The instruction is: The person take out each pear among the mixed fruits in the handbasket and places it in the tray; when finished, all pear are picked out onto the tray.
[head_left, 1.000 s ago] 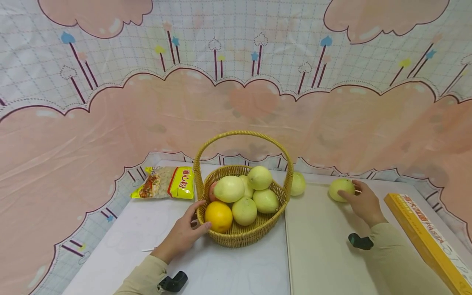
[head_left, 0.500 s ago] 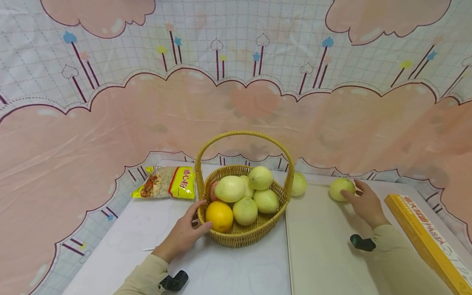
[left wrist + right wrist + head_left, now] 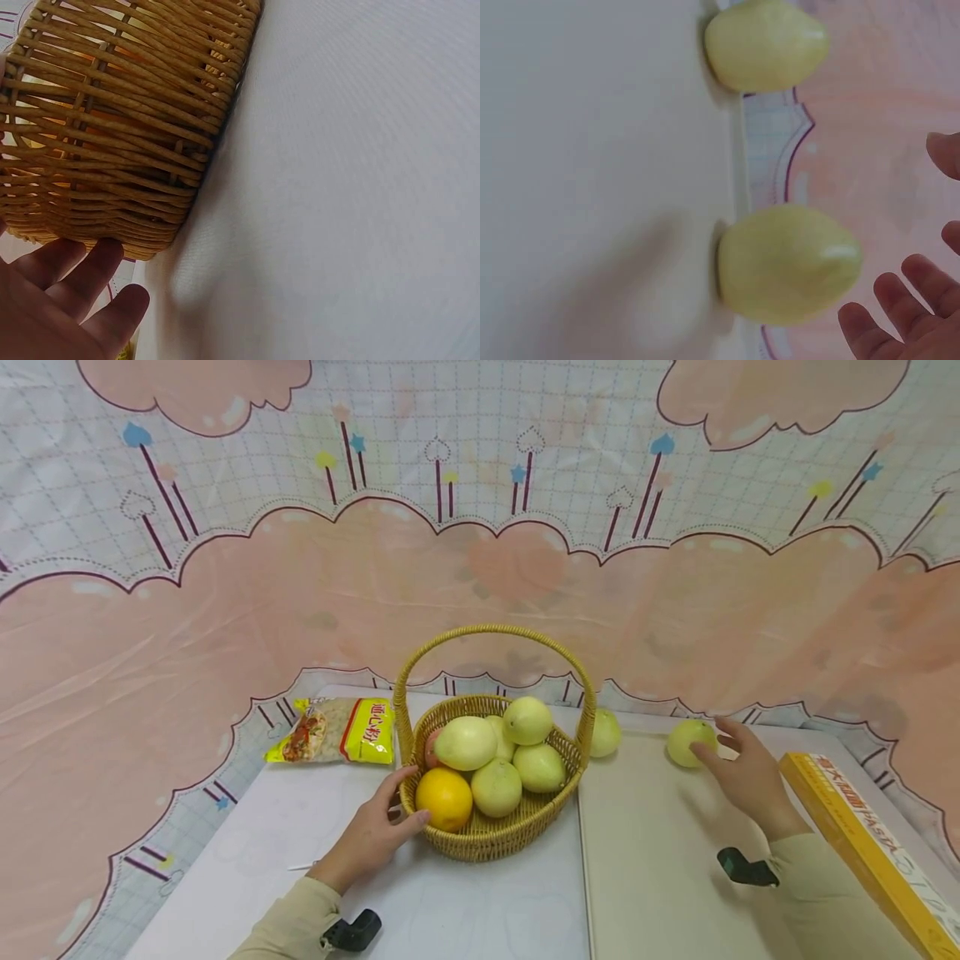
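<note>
A wicker basket (image 3: 487, 847) with a tall handle stands mid-table, holding an orange (image 3: 444, 799), several pale green melons (image 3: 497, 787) and a mostly hidden reddish fruit (image 3: 432, 750). My left hand (image 3: 371, 835) touches the basket's left end, its thumb and index fingertips at the rim. Seen from the left wrist, other fingers (image 3: 97, 274) reach the lower woven side. Beside a pale green melon (image 3: 691, 743) at the back right, my right hand (image 3: 752, 777) is held with fingers spread. The right wrist view shows a gap between this melon (image 3: 787, 264) and the fingers (image 3: 889, 292).
Another melon (image 3: 604, 733) sits just right of the basket handle, near the back edge of a pale board (image 3: 660, 860). A yellow pasta box (image 3: 847, 827) lies along the right side. Left of the basket is a yellow bag of pasta (image 3: 333, 732). Patterned cloth (image 3: 480, 577) hangs behind.
My right hand has drawn slightly away from the melon, to the right, and its fingers have spread wider. The melon stays in place. My left hand keeps its place at the basket.
</note>
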Motion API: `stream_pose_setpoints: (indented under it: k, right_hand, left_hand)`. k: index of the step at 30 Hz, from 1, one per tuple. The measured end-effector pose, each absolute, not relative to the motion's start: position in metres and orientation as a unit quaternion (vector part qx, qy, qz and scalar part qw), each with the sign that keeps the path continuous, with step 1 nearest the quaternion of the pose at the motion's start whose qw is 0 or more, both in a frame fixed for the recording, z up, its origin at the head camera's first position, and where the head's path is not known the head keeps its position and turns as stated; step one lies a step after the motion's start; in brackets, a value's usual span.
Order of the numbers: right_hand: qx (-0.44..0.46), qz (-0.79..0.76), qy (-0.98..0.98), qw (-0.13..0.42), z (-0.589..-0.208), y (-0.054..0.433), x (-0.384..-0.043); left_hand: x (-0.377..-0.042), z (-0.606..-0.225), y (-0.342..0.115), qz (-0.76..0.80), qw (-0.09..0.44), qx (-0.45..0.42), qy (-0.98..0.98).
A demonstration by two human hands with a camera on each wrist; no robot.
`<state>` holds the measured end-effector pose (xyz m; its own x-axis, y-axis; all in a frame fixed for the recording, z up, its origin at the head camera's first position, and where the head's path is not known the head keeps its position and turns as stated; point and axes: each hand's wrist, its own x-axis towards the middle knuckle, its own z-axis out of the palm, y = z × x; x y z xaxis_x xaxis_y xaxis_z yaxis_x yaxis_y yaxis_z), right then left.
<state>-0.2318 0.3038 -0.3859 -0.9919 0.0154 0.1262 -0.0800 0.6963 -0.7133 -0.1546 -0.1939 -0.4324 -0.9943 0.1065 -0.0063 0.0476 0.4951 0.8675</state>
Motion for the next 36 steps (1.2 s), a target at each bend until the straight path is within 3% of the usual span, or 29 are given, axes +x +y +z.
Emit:
stream_pose_setpoints:
  k: [24, 36]
  right_hand:
    - [0.171, 0.374, -0.900, 0.145, -0.349, 0.238, -0.199]
    - [0.284, 0.361, -0.860, 0.220, -0.338, 0.201, -0.185]
  left_hand:
    - [-0.153, -0.432, -0.192, 0.501, 0.027, 0.041, 0.864]
    - [-0.153, -0.432, -0.192, 0.505, 0.026, 0.040, 0.862]
